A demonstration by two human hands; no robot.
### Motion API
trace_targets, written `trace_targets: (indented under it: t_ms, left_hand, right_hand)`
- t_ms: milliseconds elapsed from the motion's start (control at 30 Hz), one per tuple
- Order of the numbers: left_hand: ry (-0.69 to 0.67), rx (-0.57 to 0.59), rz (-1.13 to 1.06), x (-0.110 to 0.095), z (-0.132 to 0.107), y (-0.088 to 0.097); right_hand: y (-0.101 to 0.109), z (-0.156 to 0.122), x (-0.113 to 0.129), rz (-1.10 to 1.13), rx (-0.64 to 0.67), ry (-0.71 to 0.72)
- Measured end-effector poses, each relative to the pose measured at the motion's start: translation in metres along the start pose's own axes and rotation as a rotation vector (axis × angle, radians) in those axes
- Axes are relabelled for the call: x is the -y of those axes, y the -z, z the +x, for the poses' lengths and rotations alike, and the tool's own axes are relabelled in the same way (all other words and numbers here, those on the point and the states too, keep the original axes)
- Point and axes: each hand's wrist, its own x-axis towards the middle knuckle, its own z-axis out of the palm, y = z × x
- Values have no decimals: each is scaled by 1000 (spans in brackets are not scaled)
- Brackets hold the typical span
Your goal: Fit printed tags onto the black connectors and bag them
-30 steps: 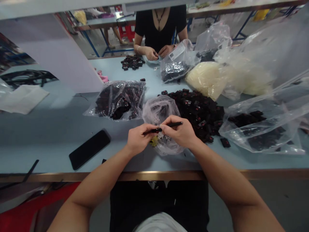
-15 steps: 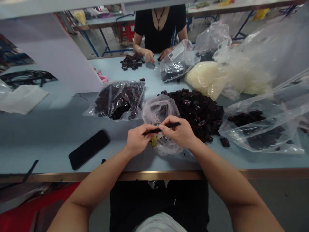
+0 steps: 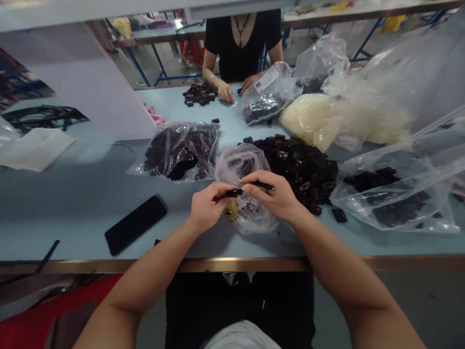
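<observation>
Left hand (image 3: 208, 207) pinching small black piece (image 3: 234, 192); right hand (image 3: 276, 196) gripping black pen-like tool (image 3: 265, 185), just eased back — piece's end now exposed, work on it seemingly paused.

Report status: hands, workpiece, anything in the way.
Left hand pinching small black part. Right hand gripping slim black pen-like tool. Clear plastic bag with small silvery pieces below hands; no obstruction visible.

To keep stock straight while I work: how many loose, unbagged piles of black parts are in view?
2: a large pile just beyond the right hand, and a smaller pile beside the co-worker's hand. Others may be hidden.
</observation>
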Motion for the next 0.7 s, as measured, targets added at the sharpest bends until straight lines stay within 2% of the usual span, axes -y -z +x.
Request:
trace_targets:
  t_ms: [133,233,300,367,433,500,533,600,700]
  left_hand:
    - [18,-8,-1,2,0,-1]
    - [41,-8,-45,3,0,-2]
    - [58,-72,-108,4,2,-2]
    - [64,-175,-155,5,6,0]
    - [61,-274,-145,6,13,4]
    - [66,-354,-84,8,20,9]
    - [76,-387,-49,10,24,12]
    - [105,-432,5,15,31,15]
    - [130,-454,61,26,38,19]
  right_hand:
    - [-3,-1,-6,-138,125,101]
    - [2,1,-2,-192,98,125]
    - [13,4,1,-261,-27,97]
    - [30,7,0,-389,-239,41]
    - [51,10,-6,-527,-434,10]
    - [71,11,-15,-619,-557,-28]
    - [80,11,-20,-646,-614,-47]
    - [91,10,-31,-666,-639,-96]
    - [96,10,-44,-675,-714,-130]
